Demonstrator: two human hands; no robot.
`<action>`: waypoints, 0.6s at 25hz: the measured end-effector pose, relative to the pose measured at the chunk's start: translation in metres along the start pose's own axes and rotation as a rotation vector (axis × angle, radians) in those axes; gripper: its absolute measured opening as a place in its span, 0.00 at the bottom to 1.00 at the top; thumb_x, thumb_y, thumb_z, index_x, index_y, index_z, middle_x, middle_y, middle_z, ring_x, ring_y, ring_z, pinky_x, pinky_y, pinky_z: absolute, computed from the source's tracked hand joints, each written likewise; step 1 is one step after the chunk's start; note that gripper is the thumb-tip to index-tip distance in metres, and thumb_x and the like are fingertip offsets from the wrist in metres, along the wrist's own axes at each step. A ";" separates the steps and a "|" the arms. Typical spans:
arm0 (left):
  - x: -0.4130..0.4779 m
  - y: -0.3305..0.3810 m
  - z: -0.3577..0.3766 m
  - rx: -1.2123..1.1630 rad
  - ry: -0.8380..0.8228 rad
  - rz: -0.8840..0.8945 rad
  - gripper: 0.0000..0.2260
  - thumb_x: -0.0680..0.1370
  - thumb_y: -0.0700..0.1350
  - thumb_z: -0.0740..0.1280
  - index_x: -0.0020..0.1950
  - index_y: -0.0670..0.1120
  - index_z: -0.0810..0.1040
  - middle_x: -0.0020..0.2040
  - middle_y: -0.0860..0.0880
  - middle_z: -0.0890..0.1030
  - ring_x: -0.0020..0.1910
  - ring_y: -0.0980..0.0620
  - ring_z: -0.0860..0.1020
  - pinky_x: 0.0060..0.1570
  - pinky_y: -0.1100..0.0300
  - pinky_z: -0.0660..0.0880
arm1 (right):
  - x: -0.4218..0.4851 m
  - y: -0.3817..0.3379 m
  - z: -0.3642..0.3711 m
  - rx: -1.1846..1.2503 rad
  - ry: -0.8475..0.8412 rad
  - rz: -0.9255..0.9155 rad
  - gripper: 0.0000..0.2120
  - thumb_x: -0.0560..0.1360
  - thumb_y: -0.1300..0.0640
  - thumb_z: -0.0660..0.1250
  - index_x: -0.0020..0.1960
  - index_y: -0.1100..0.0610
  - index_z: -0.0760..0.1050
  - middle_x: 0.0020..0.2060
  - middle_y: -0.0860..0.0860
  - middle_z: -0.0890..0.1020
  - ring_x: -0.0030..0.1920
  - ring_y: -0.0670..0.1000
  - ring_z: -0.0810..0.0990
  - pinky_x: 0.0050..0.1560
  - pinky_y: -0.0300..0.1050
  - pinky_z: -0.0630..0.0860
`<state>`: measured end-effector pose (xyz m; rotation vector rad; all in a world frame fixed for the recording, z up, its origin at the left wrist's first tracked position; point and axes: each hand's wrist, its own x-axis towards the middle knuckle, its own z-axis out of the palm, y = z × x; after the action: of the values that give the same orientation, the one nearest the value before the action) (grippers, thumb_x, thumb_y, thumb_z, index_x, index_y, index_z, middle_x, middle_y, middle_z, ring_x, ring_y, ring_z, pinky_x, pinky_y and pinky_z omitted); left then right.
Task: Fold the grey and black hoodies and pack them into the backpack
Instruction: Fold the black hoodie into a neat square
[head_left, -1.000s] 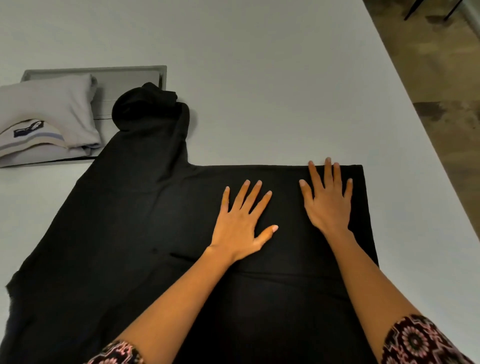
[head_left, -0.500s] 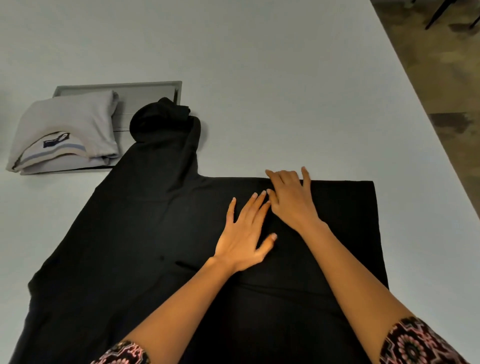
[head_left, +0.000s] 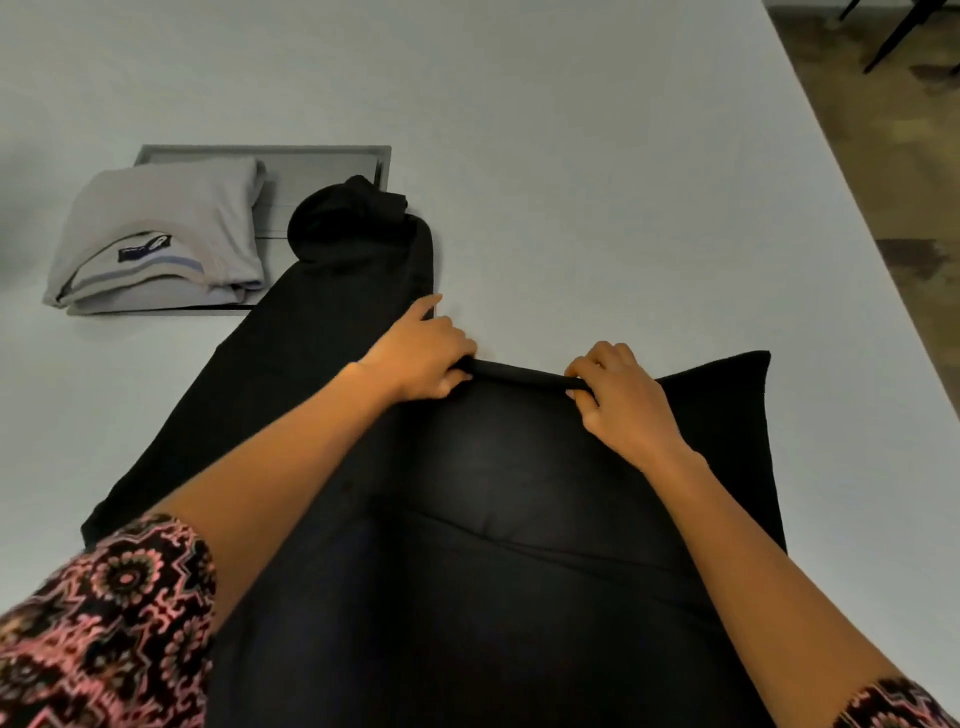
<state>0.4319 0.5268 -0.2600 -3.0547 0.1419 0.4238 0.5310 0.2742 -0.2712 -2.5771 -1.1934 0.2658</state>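
Observation:
The black hoodie (head_left: 509, 519) lies spread across the white table (head_left: 571, 156), its hood bunched toward the far left. My left hand (head_left: 423, 358) and my right hand (head_left: 618, 395) both grip the hoodie's far edge, which is lifted and rolled between them. The grey hoodie (head_left: 161, 234) sits folded at the far left. No backpack is in view.
A grey flat panel (head_left: 322, 166) is set into the table under the grey hoodie and the black hood. The table's right edge runs diagonally, with brown floor (head_left: 909, 208) and dark chair legs beyond it.
Both hands were flat on the black hoodie, smoothing it. They have moved to its far edge and closed on it, lifting the edge off the table. The camera has moved closer.

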 end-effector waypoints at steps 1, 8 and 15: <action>-0.006 -0.012 -0.004 0.060 -0.020 0.007 0.12 0.79 0.56 0.61 0.54 0.51 0.77 0.47 0.52 0.81 0.56 0.50 0.76 0.76 0.46 0.48 | -0.006 0.008 -0.002 -0.043 -0.005 0.008 0.08 0.78 0.55 0.65 0.56 0.55 0.77 0.52 0.52 0.77 0.54 0.52 0.73 0.41 0.46 0.73; -0.042 -0.093 -0.033 0.533 -0.071 -0.090 0.15 0.75 0.48 0.64 0.62 0.53 0.77 0.52 0.55 0.81 0.60 0.51 0.73 0.74 0.37 0.40 | -0.056 0.059 -0.010 -0.214 0.107 0.233 0.08 0.75 0.65 0.66 0.55 0.62 0.78 0.48 0.59 0.78 0.47 0.60 0.76 0.36 0.47 0.71; -0.106 -0.080 -0.038 0.604 -0.017 -0.118 0.12 0.79 0.47 0.61 0.60 0.55 0.79 0.48 0.53 0.84 0.54 0.50 0.79 0.72 0.40 0.32 | -0.093 0.051 -0.018 -0.156 0.301 0.393 0.09 0.75 0.66 0.66 0.54 0.63 0.79 0.51 0.61 0.78 0.51 0.62 0.74 0.47 0.53 0.74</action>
<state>0.3480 0.6130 -0.1915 -2.4504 0.0708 0.3240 0.5123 0.1683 -0.2672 -2.8424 -0.6215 -0.1404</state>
